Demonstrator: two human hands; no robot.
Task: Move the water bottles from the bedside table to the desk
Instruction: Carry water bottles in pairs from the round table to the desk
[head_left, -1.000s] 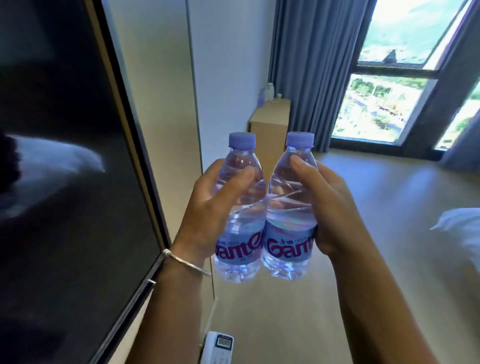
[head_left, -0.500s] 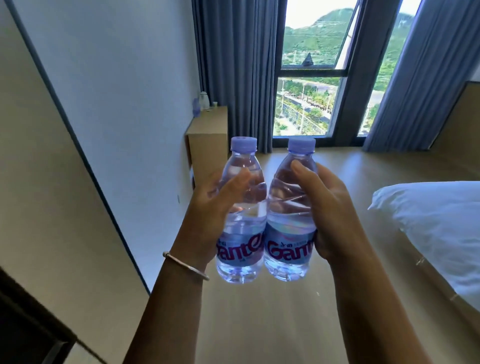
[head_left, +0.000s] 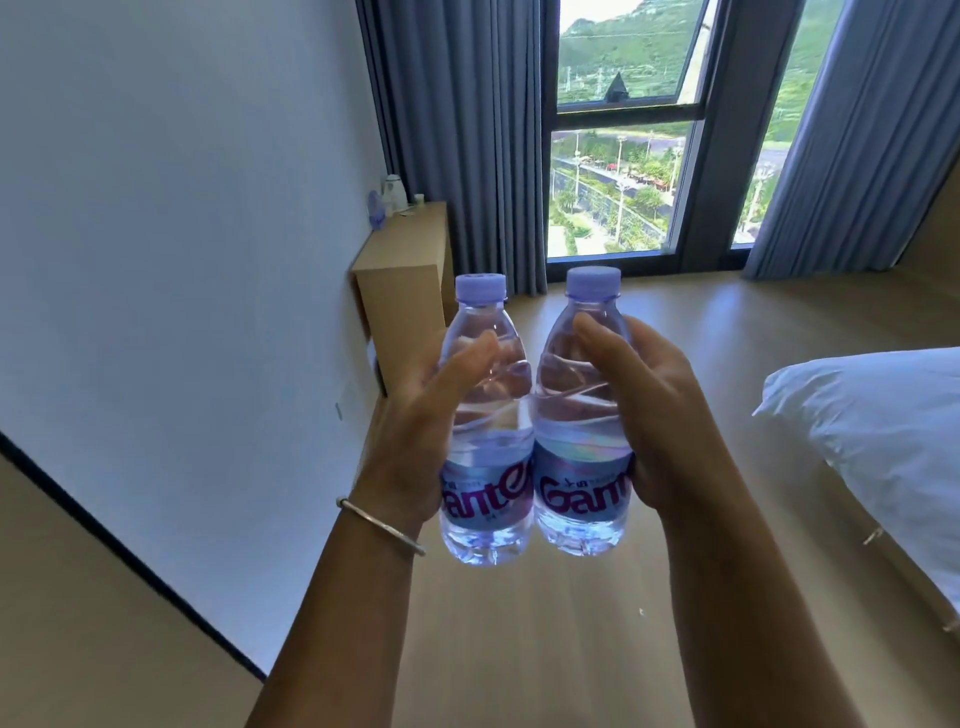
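Now each hand, left (head_left: 415, 441) and right (head_left: 660, 415), grips a bottle (head_left: 488, 415) mid-frame; touching bottles could knock loose if jostled

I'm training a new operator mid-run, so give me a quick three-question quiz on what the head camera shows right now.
1. True or false: each hand grips one water bottle.
2. Multiple choice: where is the desk? A) against the wall ahead on the left, B) beside the pillow on the right, C) behind the curtain.
3. Fill the blank: the caps of both bottles are ____ (on/off).

Key:
1. True: the left hand grips the left bottle and the right hand grips the right bottle, both upright and side by side.
2. A. The pillow lies to the right; the curtain hangs beyond the desk.
3. On.
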